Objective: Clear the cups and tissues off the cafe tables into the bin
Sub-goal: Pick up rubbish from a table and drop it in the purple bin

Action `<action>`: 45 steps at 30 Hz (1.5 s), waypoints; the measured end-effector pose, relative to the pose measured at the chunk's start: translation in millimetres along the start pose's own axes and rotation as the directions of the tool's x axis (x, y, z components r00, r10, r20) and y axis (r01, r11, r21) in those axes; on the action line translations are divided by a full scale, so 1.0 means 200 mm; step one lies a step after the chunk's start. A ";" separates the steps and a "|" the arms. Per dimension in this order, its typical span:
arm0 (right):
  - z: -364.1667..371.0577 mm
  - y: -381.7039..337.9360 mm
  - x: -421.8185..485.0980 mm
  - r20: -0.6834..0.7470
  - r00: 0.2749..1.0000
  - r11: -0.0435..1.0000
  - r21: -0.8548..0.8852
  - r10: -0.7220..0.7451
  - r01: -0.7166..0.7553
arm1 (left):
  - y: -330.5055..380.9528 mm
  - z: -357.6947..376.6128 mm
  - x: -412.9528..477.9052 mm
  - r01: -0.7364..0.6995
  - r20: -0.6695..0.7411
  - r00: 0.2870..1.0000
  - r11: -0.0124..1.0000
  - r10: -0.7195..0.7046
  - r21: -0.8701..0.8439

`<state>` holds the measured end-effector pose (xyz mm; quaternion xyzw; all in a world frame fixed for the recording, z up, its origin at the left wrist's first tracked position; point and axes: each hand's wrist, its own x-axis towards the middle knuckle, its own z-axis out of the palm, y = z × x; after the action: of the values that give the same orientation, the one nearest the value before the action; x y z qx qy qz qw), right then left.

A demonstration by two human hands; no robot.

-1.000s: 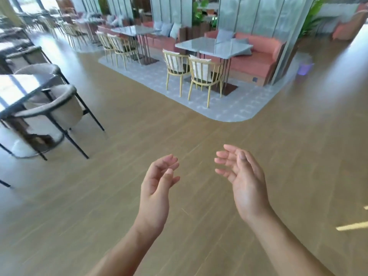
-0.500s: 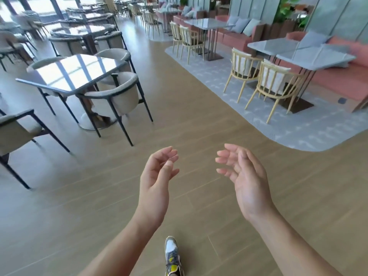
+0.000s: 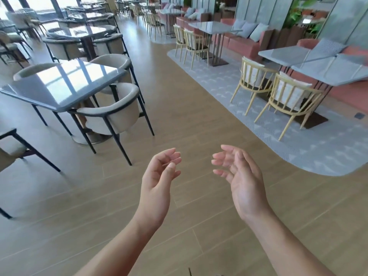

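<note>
Over the wooden floor (image 3: 189, 116), short of the dark glossy worktop (image 3: 63, 84) and off its right-hand side, we hold both hands out in front of us, and both are empty. The left hand (image 3: 157, 182) has its fingers loosely curled with the thumb near the fingertips. The right hand (image 3: 243, 184) is looser, fingers fanned, and the two palms face each other with a clear gap between. We can make out no cups, tissues or bin anywhere in view, so the task's things lie somewhere beyond what we see. That worktop lies ahead and to the left of our hands, with the left hand the nearer one, and its long side runs away from us toward the windows. A padded chair (image 3: 111, 116) stands tucked at its near right corner, between us and the top. We judge the coming move to be a walk and a search, not a reach.
</note>
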<state>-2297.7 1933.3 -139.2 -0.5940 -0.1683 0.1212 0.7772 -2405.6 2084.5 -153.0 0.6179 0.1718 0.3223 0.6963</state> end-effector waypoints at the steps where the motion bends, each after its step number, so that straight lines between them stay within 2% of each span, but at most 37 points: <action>1: 0.01 0.02 0.08 -0.001 1.000 1.000 0.002 0.007 -0.007 | -0.02 0.01 0.08 0.007 0.001 1.000 1.000 -0.007 0.003; 11: -0.03 0.29 1.18 -0.004 0.999 0.999 0.016 0.035 -0.035 | -0.37 0.26 1.12 0.027 -0.006 1.000 0.999 -0.027 0.044; 19: -0.02 0.33 2.28 0.080 0.996 0.999 0.003 0.051 -0.051 | -0.51 0.55 2.06 0.027 -0.092 0.996 0.999 -0.022 0.047; 26: 0.09 0.41 2.99 0.161 0.985 0.998 -0.003 0.056 -0.056 | -0.61 0.65 2.73 0.002 -0.146 0.989 1.000 0.001 0.022; 36: 0.56 0.71 4.08 0.185 0.981 0.998 -0.044 0.057 -0.049 | -0.88 0.50 3.93 -0.011 -0.176 0.984 1.000 0.008 -0.012; 45: 1.07 0.85 4.94 0.181 0.983 0.999 -0.016 0.037 -0.034 | -0.86 0.29 4.88 -0.026 -0.150 0.988 1.000 0.027 0.009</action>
<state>-1480.3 2550.3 -136.1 -0.5886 -0.2283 0.1874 0.7525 -1611.4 2681.7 -155.0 0.5965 0.2166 0.3763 0.6751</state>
